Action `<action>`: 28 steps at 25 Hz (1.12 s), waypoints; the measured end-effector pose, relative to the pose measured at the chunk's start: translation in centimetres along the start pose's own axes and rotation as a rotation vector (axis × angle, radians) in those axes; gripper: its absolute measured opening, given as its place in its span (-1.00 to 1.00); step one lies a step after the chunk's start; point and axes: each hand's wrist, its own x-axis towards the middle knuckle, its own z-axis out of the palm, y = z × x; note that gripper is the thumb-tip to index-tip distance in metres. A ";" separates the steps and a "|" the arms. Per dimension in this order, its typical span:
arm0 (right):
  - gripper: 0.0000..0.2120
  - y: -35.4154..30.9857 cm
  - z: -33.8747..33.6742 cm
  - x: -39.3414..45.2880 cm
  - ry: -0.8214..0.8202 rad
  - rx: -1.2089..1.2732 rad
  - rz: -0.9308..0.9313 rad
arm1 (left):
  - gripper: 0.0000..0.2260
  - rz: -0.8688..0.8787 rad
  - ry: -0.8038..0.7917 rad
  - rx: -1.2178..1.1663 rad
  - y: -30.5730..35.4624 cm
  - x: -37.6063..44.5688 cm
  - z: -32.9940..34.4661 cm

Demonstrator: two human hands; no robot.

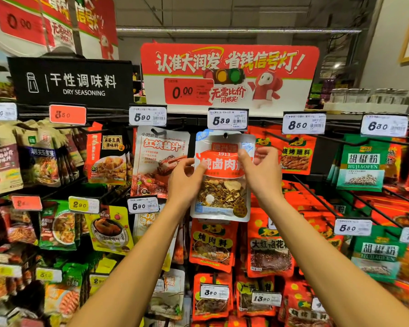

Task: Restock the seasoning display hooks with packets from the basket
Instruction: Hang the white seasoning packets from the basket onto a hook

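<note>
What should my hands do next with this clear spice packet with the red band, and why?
Probably push the clear spice packet with the red band further back on its black hook, then let go. Its hang hole already sits at the hook under the white 5.89 price tag, and the left hand and right hand both pinch its sides, so the packet looks threaded but not yet released.

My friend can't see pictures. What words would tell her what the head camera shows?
Two bare hands, the left hand and right hand, hold a clear-and-red spice packet at its sides, its hole on a display hook under a 5.89 price tag. Around it hang many red, green and brown seasoning packets, below a black "Dry Seasoning" sign.
</note>
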 end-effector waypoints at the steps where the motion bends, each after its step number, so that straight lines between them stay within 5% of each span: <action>1: -0.55 0.9 0.1 -0.8 -0.046 0.019 0.021 | -0.42 -0.010 -0.046 -0.005 -0.5 -0.1 -0.2; 4: -0.67 2.5 1.7 -1.8 -0.171 0.104 0.096 | -0.33 -0.061 -0.151 0.076 -1.6 0.5 0.2; 7: -0.77 2.7 4.0 0.8 -0.117 0.086 0.151 | -0.48 -0.081 -0.079 0.185 -1.5 2.2 1.5; 11: -0.65 4.3 5.8 4.4 -0.097 -0.040 0.302 | -0.73 -0.133 0.062 0.391 -0.9 4.4 4.1; 15: -0.49 5.6 6.1 6.9 -0.196 -0.086 0.380 | -0.65 -0.236 0.072 0.506 -0.6 6.1 5.6; 18: -0.56 5.7 5.2 7.8 -0.218 -0.054 0.383 | -0.68 -0.257 0.088 0.549 -0.4 6.8 5.7; 21: -0.69 5.7 3.3 6.9 -0.209 -0.099 0.310 | -0.71 -0.166 0.085 0.484 -0.4 6.2 5.8; 25: -0.89 4.1 -1.3 4.4 -0.257 0.332 0.354 | -0.70 -0.023 0.082 0.213 0.7 3.9 4.4; 28: -0.87 3.2 -6.4 1.6 -0.339 0.429 0.316 | -0.76 0.011 0.140 0.124 1.8 0.5 3.5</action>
